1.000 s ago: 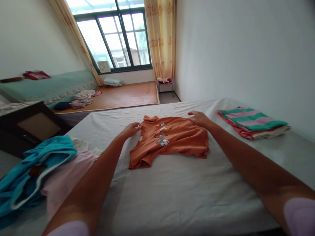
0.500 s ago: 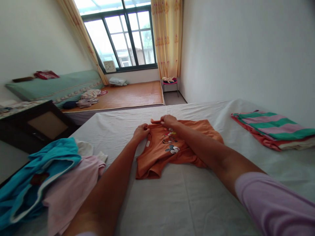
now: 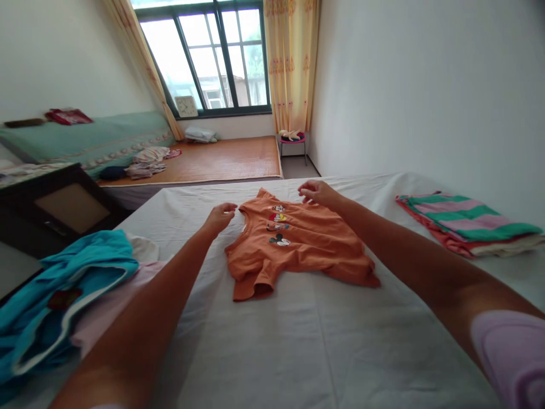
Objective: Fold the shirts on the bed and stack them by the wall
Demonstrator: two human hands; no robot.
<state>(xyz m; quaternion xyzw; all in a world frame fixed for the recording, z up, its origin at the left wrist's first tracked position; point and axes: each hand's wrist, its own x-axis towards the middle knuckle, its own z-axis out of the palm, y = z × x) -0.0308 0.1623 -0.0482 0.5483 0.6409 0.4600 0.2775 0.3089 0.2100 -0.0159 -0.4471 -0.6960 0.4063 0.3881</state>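
Note:
An orange T-shirt with cartoon prints down its front lies spread on the white bed sheet. Its neck points to the left, and the near sleeve is a little rumpled. Just left of the collar, my left hand is raised with its fingers apart, holding nothing. My right hand hovers by the shirt's far edge, fingers loosely curled and parted, with nothing in them. Whether its fingertips touch the cloth is hard to see.
At the left lie a blue garment and a pink one. Folded clothes with a green-and-pink striped top sit at the right by the wall. Beyond are a dark cabinet and another bed with a brown mat.
Both hands have let go of the orange T-shirt and moved apart, the left one leftward, the right one rightward. The shirt now lies flatter, its far sleeve laid out.

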